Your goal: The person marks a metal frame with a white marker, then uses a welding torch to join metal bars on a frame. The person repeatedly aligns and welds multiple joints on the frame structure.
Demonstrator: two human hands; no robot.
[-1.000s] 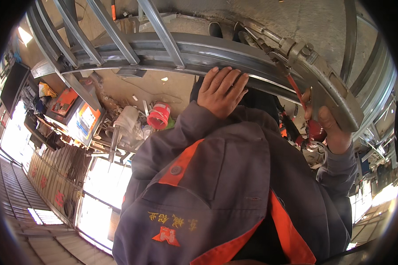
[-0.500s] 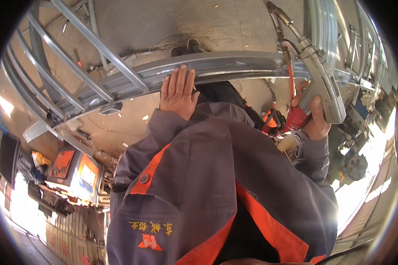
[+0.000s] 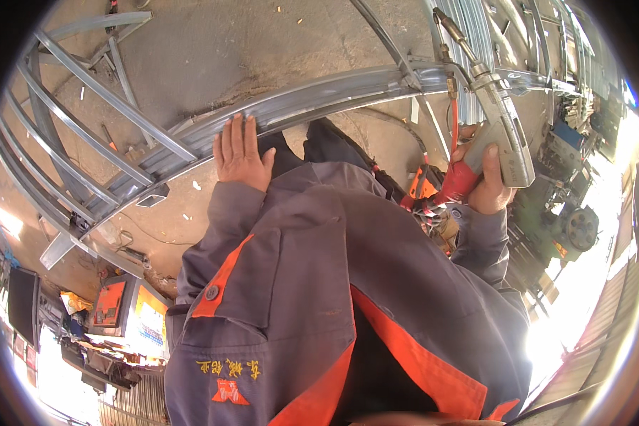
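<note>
My left hand point(image 3: 241, 153) lies flat with its fingertips against the near edge of a grey metal rail point(image 3: 319, 96), part of a large frame. That rail runs across the view from left to right. In my right hand point(image 3: 491, 186) is a metal welding gun point(image 3: 500, 124) with a red grip, its narrow nozzle pointing away from me. Beyond the rail's right part the nozzle hangs in the air; no contact with metal shows. A red hose point(image 3: 453, 117) runs along the gun. Several parallel metal bars point(image 3: 113, 96) join the rail at the left.
An orange and grey machine point(image 3: 113, 305) stands at the lower left. Stacked metal profiles point(image 3: 468, 42) lie at the far right. Cables and an orange tool part point(image 3: 424, 183) hang near my right sleeve. A black round wheel point(image 3: 580, 228) shows among clutter at the right. Concrete floor point(image 3: 263, 50) lies beyond the rail.
The view has shifted, and the frame and both hands sit further left in it. More of a bar beyond the rail now shows. Both hands keep the same pose.
</note>
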